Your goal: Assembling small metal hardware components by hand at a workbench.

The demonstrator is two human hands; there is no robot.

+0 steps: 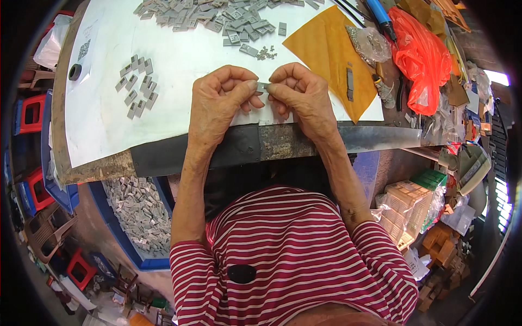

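My left hand (220, 98) and my right hand (302, 98) meet above the table's near edge. Between their thumbs and fingertips they pinch one small grey rectangular piece (262, 87), its ends covered by the fingers. Just beyond the hands lies a little heap of tiny brass-coloured parts (266, 52). A large pile of similar grey pieces (217, 15) spreads across the far side of the white sheet (168, 70). To the left, several more grey pieces (144, 87) lie in loose rows, apart from the pile.
Right of my hands lies brown paper (321, 46) with a dark grey strip (349, 84) on it. Beyond are a bag of small parts (370, 43), a red plastic bag (421, 65) and a blue-handled tool (380, 16). A blue bin (111, 220) of grey pieces sits below the table.
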